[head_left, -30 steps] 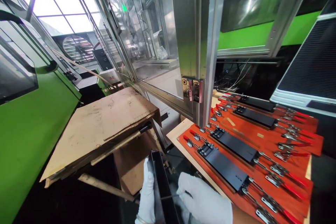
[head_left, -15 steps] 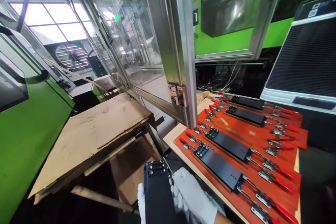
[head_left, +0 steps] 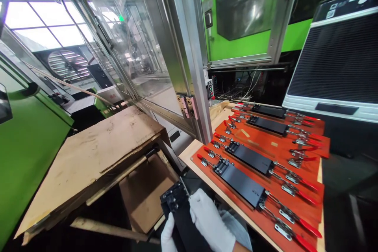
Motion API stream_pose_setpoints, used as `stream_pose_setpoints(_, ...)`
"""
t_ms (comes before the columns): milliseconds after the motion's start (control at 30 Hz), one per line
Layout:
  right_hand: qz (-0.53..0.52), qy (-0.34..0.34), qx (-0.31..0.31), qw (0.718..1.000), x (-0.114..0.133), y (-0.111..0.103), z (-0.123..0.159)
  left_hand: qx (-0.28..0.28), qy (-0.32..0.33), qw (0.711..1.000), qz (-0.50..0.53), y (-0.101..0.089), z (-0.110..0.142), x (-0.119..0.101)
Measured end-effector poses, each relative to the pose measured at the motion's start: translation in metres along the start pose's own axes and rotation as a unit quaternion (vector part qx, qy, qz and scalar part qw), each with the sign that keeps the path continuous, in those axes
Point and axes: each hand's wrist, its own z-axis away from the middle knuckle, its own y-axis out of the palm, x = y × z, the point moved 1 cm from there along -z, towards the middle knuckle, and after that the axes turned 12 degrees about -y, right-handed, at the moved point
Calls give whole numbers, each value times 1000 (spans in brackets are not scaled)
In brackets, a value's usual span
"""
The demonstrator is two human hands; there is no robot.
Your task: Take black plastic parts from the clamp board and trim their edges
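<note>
At the bottom middle, a long black rectangular part (head_left: 189,228) with a block of fittings at its far end is tilted in front of me. My left hand (head_left: 167,234), in a white glove, is closed on its left edge, with the thumb on top; the other fingers are hidden. My right hand (head_left: 208,218), also gloved, is closed around a thin metal tool (head_left: 184,186) whose slim tip points up beside the part's far right corner. I cannot tell whether the tip touches the part or what kind of tool it is.
On the right, several similar black parts (head_left: 239,183) are held by red-handled toggle clamps (head_left: 286,218) on an orange board (head_left: 274,145). A cardboard-topped table (head_left: 97,138) stands at left. A metal-framed enclosure (head_left: 177,47) rises between them. Below the table sits a brown box (head_left: 141,193).
The black part has tilted, its far end turning left and showing its side. The left thumb has come over its edge. The right hand has moved slightly left with the tool. The view has shifted right.
</note>
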Motion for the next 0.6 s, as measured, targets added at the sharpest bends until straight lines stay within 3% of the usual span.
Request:
stream_pose_setpoints(67, 45, 17, 13, 999, 7, -2, 0, -25, -2, 1000, 9, 2, 0, 0)
stream_pose_setpoints(167, 26, 18, 50, 998, 12, -4, 0, -42, 51, 998, -13, 3, -2, -1)
stream_pose_setpoints(267, 39, -1, -2, 999, 8, -6, -2, -30, 33, 999, -11, -2, -4, -2)
stream_pose_setpoints(333, 84, -12, 12, 996, 3, -7, -3, -23, 28, 999, -11, -10, -6, -3)
stream_pose_setpoints(400, 85, -24, 26, 996, -1, -7, -4, -7, 48, 999, -22, -19, -9, -4)
stream_pose_setpoints(500, 18, -24, -17, 999, -8, -7, -6, 49, 62, 997, -20, -33, -13, -6)
stream_pose_setpoints(600, -19, -33, 19, 999, -17, -4, -8, 97, 79, 992, 5, -35, -16, -7)
